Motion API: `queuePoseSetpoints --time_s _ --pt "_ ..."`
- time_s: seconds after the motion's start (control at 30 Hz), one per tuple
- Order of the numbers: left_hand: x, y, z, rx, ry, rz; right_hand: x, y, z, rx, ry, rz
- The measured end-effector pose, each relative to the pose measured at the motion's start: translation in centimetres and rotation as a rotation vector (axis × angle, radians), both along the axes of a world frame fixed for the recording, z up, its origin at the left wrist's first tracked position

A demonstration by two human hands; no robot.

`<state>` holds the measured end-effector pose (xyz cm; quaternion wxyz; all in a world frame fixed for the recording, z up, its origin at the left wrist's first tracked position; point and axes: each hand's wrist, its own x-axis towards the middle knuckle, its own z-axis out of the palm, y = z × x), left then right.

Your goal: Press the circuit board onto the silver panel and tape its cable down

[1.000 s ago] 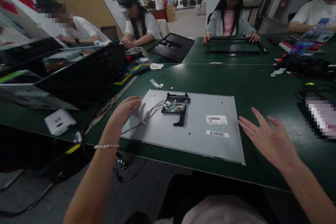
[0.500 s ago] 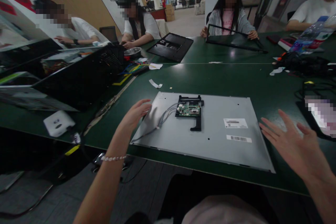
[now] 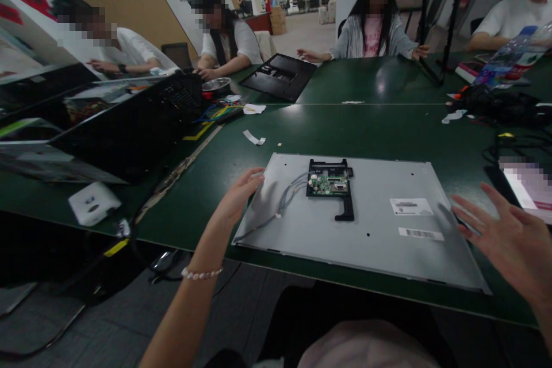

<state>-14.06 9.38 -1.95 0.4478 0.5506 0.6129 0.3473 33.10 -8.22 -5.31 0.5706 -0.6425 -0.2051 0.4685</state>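
Observation:
A grey metal display panel [image 3: 302, 233] lies flat, back side up, at the front edge of the green table. On it sit a small green circuit board [image 3: 330, 185], a black plastic bracket [image 3: 348, 210], a bundle of grey wires [image 3: 288, 195] and two white labels. My left hand [image 3: 244, 192] rests at the panel's left edge, fingers stretched out and seemingly touching it. Beside the right edge, my right hand [image 3: 504, 236] has its fingers spread, palm toward the panel; whether the fingertips touch is hard to tell. Neither hand grips anything.
Left stand a black computer case [image 3: 129, 132] and a white box-shaped device [image 3: 92, 204]. A black plastic cover [image 3: 280, 77] lies beyond. Across the table, a co-worker [image 3: 373, 29] holds a black frame [image 3: 451, 17]. A phone [image 3: 524, 184], cables and a bottle [image 3: 502, 60] are right.
The panel has slid to the right, and both my hands have moved right along with it. Across the table, the co-worker has swung the black frame upright toward the right, one hand off it.

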Motion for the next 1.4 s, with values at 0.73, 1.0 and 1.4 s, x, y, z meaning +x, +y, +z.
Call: queuePoseSetpoints --time_s 0.73,1.0,1.4 --pt "3.3 -1.9 -0.5 -0.045 -0.152 0.004 5.1 -0.1 -2.0 -0.024 -0.053 -0.082" --pt "4.1 -2.1 -0.9 0.004 -0.113 -0.047 6.6 -0.4 -3.1 0.025 -0.197 0.027" --pt "4.0 -2.1 -2.8 0.017 -0.237 0.017 5.0 1.0 -2.7 -0.108 -0.579 0.084"
